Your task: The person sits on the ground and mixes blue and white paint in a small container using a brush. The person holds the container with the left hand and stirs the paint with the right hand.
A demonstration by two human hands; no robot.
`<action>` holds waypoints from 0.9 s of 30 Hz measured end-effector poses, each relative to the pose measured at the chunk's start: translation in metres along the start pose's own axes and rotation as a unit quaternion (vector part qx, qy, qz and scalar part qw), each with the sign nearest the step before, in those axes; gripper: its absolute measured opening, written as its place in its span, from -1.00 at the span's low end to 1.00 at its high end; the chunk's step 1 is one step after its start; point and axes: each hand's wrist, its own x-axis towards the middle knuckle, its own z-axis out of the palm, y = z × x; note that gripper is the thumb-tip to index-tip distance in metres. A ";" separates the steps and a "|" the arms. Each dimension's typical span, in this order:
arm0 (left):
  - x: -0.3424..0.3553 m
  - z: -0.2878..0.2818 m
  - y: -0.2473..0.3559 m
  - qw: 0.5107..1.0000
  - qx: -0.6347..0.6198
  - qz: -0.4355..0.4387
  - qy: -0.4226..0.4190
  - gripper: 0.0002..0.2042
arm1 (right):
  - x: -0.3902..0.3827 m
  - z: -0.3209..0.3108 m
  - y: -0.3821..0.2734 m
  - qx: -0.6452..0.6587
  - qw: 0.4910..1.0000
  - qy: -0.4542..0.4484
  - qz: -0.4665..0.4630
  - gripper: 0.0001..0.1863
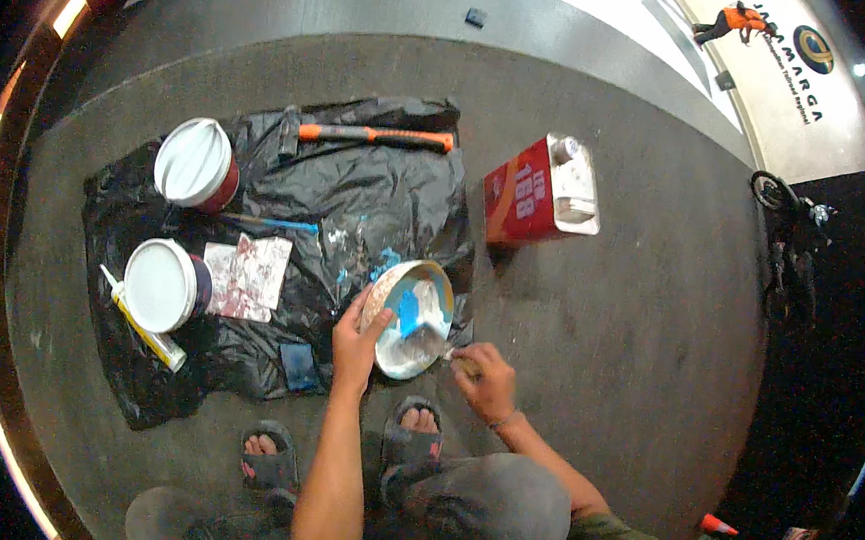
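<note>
My left hand [354, 340] is closed on the left side of a round bowl [382, 300], its thumb over the rim. White and bright blue paste [410, 312] lies inside the bowl, which is tilted. In my right hand [488, 382] is the handle of a putty knife [425, 344]; its wide blade rests in the white paste near the bowl's right edge. My right fingers wrap round the handle and hide most of it. Blue smears [385, 264] mark the black plastic sheet [307, 196] just beyond the bowl.
Two white-lidded tubs [191, 163], a hammer [377, 137], a blue-stained stick [270, 224], a stained sheet [248, 277], a sealant tube [150, 336] and a dark blue square [298, 368] lie on the plastic. A red can [538, 192] stands right; a motorcycle [791, 230] is farther off.
</note>
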 end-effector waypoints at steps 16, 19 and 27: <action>0.004 -0.008 -0.005 0.998 0.006 -0.016 0.055 -0.44 | 0.079 -0.023 0.056 -0.044 0.994 -0.014 -0.098 -0.76; 0.004 -0.007 -0.007 0.997 -0.009 -0.015 0.070 -0.46 | 0.074 -0.024 0.073 -0.073 0.994 -0.055 -0.067 -0.73; 0.013 -0.006 -0.019 0.992 -0.072 -0.010 0.101 -0.53 | 0.029 -0.017 0.074 -0.011 0.998 -0.055 0.016 -0.79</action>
